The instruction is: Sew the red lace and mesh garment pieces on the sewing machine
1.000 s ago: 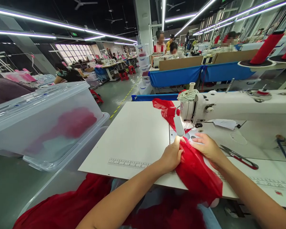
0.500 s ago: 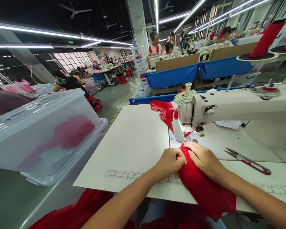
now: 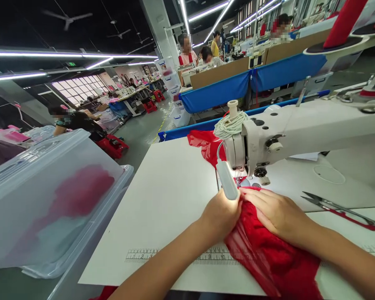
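Red sheer fabric (image 3: 268, 254) runs from under the sewing machine (image 3: 287, 129) down over the table's front edge. At the fabric's left edge, just below the needle area, my left hand (image 3: 221, 214) is closed on it, its fingertips partly hidden by the small machine lamp (image 3: 227, 181). My right hand (image 3: 278, 210) lies flat on top of the cloth, fingers stretched toward the presser foot (image 3: 238, 181). More red fabric (image 3: 206, 143) lies bunched behind the needle. To the right of my right hand are thread snips (image 3: 340, 210) with red on the handle.
A ruler strip (image 3: 175, 255) is printed along the white table (image 3: 150, 208). A clear lidded bin (image 3: 50, 200) with red and pale contents stands at the left. Red thread cones (image 3: 343, 25) rise at the upper right. Co-workers sit farther back.
The view has shifted and come closer to the machine. My left hand has moved up toward the lamp, its fingertips now behind it. The fabric below my hands is more gathered and wrinkled.
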`<state>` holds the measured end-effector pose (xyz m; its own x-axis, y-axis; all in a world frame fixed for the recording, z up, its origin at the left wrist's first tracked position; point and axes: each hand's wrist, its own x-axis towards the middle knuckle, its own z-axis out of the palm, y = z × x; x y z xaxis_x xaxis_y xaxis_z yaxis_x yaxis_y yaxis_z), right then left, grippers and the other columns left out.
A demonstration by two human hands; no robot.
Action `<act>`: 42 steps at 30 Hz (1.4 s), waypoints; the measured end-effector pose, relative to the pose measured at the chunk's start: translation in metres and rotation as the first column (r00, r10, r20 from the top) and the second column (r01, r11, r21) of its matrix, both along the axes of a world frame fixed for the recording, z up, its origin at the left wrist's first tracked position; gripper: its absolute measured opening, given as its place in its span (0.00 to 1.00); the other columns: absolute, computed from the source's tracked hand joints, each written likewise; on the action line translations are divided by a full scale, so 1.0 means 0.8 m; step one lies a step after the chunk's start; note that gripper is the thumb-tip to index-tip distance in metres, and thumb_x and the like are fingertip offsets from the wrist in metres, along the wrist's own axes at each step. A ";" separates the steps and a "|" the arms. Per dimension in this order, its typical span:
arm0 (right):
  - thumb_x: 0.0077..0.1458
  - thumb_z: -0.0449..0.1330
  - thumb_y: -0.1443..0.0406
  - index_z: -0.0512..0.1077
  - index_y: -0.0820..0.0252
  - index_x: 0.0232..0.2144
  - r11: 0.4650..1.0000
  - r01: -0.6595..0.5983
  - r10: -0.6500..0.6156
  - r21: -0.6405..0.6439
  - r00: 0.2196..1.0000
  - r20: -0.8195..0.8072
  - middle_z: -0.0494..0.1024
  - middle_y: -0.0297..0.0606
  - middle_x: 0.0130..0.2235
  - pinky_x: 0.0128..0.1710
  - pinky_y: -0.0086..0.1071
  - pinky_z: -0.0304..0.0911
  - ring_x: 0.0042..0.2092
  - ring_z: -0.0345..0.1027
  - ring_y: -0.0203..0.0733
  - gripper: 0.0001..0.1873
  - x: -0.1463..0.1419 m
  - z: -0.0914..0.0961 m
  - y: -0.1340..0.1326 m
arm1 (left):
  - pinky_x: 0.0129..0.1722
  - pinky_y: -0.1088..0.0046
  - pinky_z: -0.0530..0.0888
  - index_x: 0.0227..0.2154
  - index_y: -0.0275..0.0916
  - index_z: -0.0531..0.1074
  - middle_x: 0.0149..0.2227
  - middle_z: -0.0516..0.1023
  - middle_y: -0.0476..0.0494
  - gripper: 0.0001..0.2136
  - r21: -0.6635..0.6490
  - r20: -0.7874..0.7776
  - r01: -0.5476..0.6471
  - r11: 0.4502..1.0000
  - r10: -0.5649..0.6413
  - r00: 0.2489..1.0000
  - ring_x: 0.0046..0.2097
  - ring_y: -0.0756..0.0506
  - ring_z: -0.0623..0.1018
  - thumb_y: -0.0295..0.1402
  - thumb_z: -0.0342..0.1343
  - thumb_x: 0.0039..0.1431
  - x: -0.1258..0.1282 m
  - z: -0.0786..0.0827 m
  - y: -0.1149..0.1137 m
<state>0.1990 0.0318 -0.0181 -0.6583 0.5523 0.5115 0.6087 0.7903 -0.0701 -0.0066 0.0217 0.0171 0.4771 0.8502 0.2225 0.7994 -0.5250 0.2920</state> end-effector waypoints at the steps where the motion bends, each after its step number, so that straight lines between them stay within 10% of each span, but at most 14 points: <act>1: 0.57 0.50 0.74 0.75 0.63 0.50 1.000 -0.008 0.008 -0.005 1.000 0.004 0.81 0.46 0.53 0.45 0.40 0.78 0.48 0.79 0.48 0.22 0.001 0.000 0.001 | 0.34 0.71 0.74 0.34 0.40 0.66 0.34 0.72 0.47 0.05 0.011 -0.005 0.064 0.998 -0.063 0.998 0.33 0.47 0.73 0.27 0.49 0.68 -0.001 -0.006 -0.001; 21: 0.59 0.47 0.76 0.76 0.62 0.41 0.999 0.038 -0.040 -0.026 0.994 -0.103 0.83 0.45 0.40 0.35 0.36 0.75 0.40 0.77 0.47 0.19 -0.003 0.007 0.000 | 0.41 0.61 0.80 0.47 0.33 0.73 0.46 0.80 0.32 0.16 0.386 -0.281 0.150 0.910 -0.039 0.959 0.45 0.39 0.80 0.16 0.44 0.63 -0.018 -0.043 -0.010; 42: 0.58 0.49 0.75 0.77 0.60 0.47 0.994 0.062 -0.067 -0.092 0.997 -0.044 0.81 0.45 0.52 0.40 0.41 0.76 0.43 0.77 0.47 0.21 0.004 -0.003 0.002 | 0.43 0.60 0.74 0.47 0.33 0.72 0.45 0.79 0.34 0.16 0.298 -0.358 0.197 0.934 -0.082 0.930 0.44 0.38 0.78 0.17 0.44 0.64 -0.018 -0.031 -0.003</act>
<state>0.2020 0.0336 -0.0203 -0.5962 0.6382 0.4871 0.6525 0.7387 -0.1691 -0.0211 0.0190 -0.0074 0.6802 0.6775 0.2797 0.7306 -0.6575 -0.1842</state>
